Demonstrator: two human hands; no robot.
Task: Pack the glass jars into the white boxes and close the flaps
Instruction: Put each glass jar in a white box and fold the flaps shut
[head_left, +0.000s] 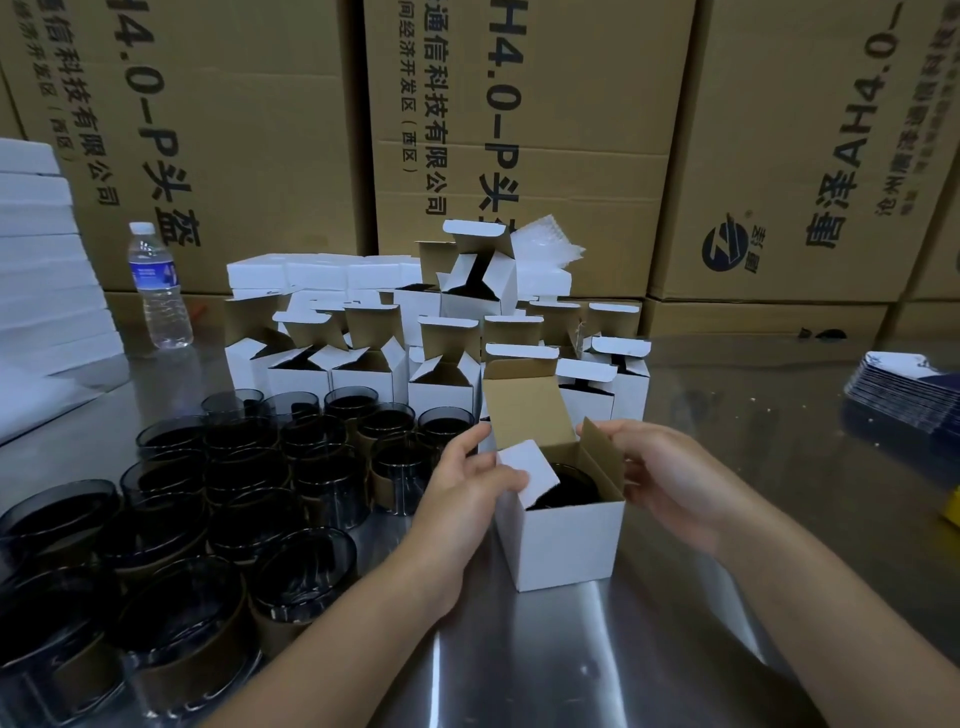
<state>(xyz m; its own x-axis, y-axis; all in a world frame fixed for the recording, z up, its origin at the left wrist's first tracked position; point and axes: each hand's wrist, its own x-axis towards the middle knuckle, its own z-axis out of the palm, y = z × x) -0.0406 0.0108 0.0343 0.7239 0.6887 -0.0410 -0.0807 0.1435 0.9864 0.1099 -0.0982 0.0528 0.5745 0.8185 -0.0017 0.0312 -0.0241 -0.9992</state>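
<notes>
White box: a small white cardboard box (566, 545) stands upright on the brushed steel table (675, 649), directly between the two hands, its top open.
Jar: a dark glass jar (574, 491) already sits down inside the box, its rim below the box edge; only part of it shows past the flaps.
Left hand: the left hand (462, 488) holds the box's left upper corner. Its thumb lies on the white left side flap (522, 467), which is tipped inward over the jar; the fingers curl behind that flap.
Right hand: the right hand (670, 473) pinches the right side flap (602, 452) between thumb and fingertips. That flap stands nearly upright, brown face inward.
Lid: the brown-lined lid flap (527, 402) rises at the far side, tuck tab bent toward the person.
Coming move: the right flap probably folds leftward over the jar, then the lid comes down toward the person. The hands look equally near.
Waiting: more dark glass jars (244, 473) stand grouped to the left; open white boxes (444, 379) stand behind.
</notes>
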